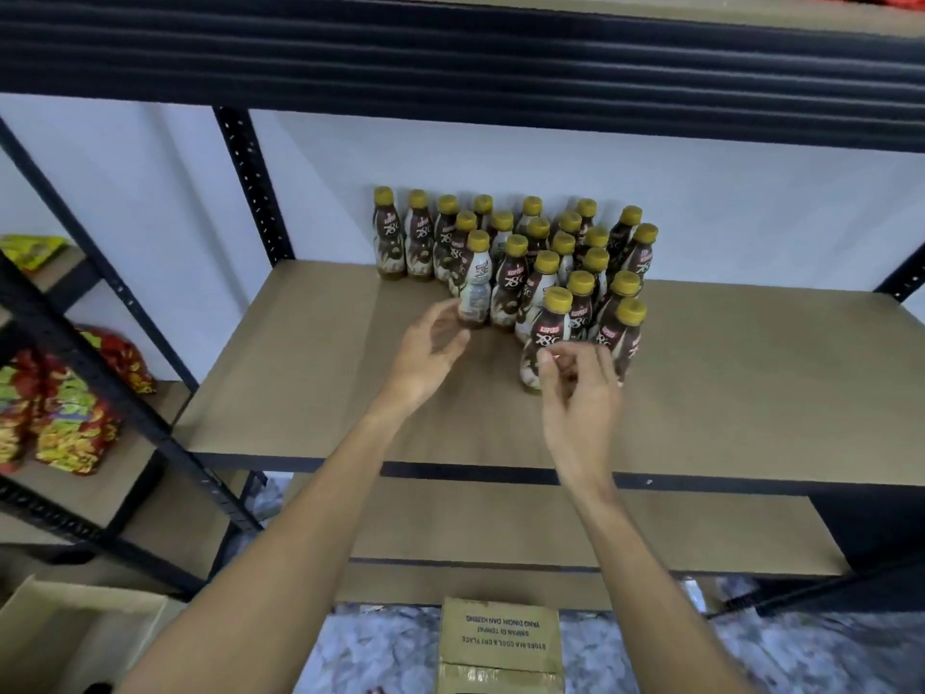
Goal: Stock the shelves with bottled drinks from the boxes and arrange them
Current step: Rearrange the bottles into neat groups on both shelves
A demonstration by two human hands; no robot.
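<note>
Several brown bottles with yellow caps (pixel 515 252) stand clustered at the back middle of the brown shelf board (pixel 300 373). My left hand (pixel 430 353) reaches in from below, its blurred fingers spread and touching the base of the front-left bottle (pixel 475 283). My right hand (pixel 580 393) hovers just in front of the nearest bottle (pixel 550 323), its fingers loosely curled, with nothing seen inside them. It hides the lower parts of the two front-right bottles.
A cardboard box (pixel 500 643) sits on the floor below me, and another open box (pixel 75 638) at lower left. Snack bags (pixel 65 408) fill the neighbouring rack at left. A lower shelf board (pixel 701 533) lies beneath, and black uprights (pixel 255 187) frame the bay.
</note>
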